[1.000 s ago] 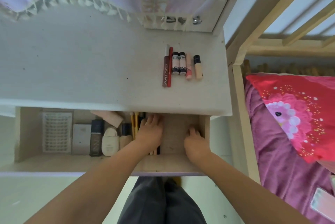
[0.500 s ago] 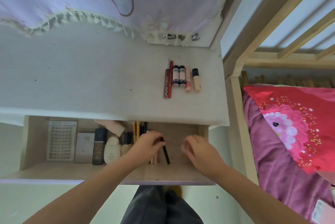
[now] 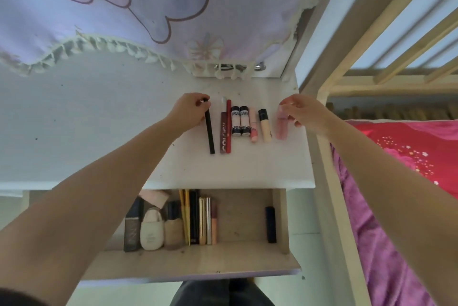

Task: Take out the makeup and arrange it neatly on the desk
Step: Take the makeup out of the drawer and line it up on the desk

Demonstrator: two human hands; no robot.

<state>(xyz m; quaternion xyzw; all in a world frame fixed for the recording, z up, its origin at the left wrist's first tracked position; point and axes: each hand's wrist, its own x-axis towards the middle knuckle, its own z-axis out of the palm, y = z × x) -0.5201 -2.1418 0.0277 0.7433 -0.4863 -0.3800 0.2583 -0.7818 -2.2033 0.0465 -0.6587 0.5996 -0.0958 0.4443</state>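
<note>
A row of makeup lies on the white desk (image 3: pixel 99 112): a dark red tube (image 3: pixel 223 134), a red pencil (image 3: pixel 228 125), two small white tubes (image 3: pixel 240 121), a pink gloss (image 3: pixel 253 127) and a beige concealer (image 3: pixel 264 126). My left hand (image 3: pixel 189 111) pinches the top of a black pencil (image 3: pixel 209 130) at the row's left end. My right hand (image 3: pixel 303 113) holds a blurred pink tube (image 3: pixel 281 125) at the right end. Below, the open drawer (image 3: pixel 198 260) holds bottles (image 3: pixel 151 227), several slim sticks (image 3: pixel 200 219) and a dark tube (image 3: pixel 271 224).
A lilac fringed cloth (image 3: pixel 148 8) hangs over the desk's back edge. A wooden bed frame (image 3: pixel 329 182) stands right of the desk, with a red and purple blanket (image 3: pixel 409 157) on the bed. My legs (image 3: pixel 223 293) show under the drawer.
Both hands have left the drawer and risen to the desk. The left one brought the black pencil to the row's left end, the right one a pink tube to its right end.
</note>
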